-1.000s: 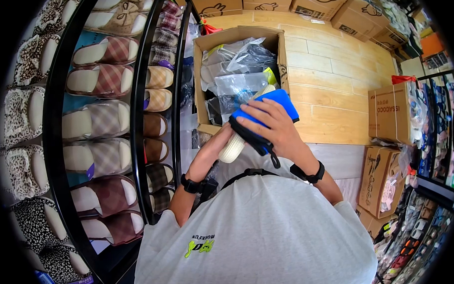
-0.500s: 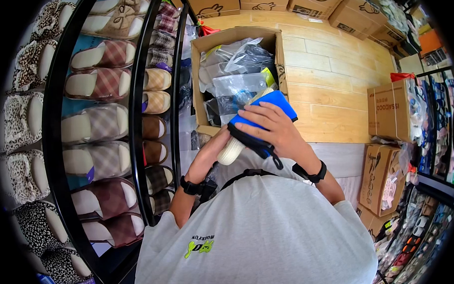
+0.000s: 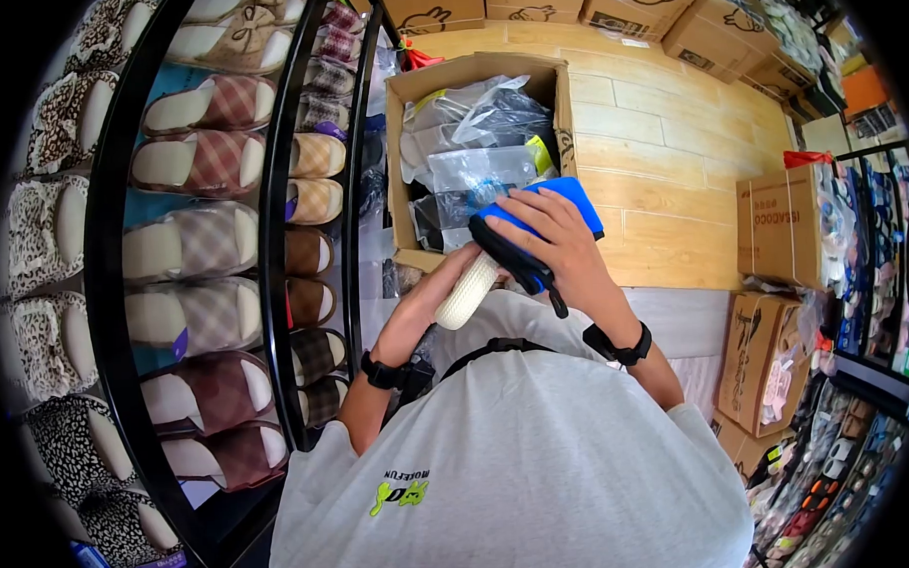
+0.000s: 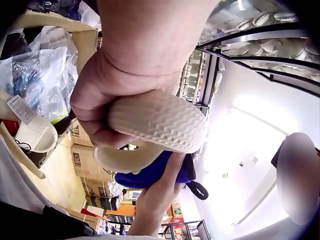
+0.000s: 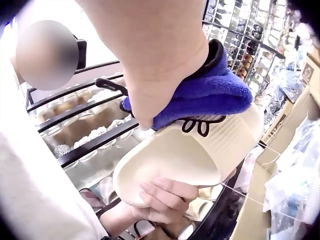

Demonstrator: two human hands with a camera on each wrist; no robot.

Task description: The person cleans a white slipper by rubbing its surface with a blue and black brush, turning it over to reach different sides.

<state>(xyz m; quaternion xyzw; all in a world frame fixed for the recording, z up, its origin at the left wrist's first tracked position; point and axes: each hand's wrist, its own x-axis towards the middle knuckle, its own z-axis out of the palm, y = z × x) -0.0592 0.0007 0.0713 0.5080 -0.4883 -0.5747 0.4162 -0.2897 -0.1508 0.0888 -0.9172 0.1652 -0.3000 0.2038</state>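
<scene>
Background carton (image 3: 779, 235): "ISSACOCO"; hands (image 3: 561, 248) hold slipper (image 3: 468, 292), cloth (image 3: 576, 202).

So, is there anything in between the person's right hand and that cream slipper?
Yes, a blue cloth, held by the right hand against the cream slipper. Nothing visible separates the left hand from the slipper; it grips it directly, near one end.

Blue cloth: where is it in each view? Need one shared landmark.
Head: blue cloth right of centre, slightly above it, under the right hand.
Left wrist: blue cloth below centre.
Right wrist: blue cloth above and right of centre.
Landmark in all three: cream slipper, next to the cloth.
</scene>
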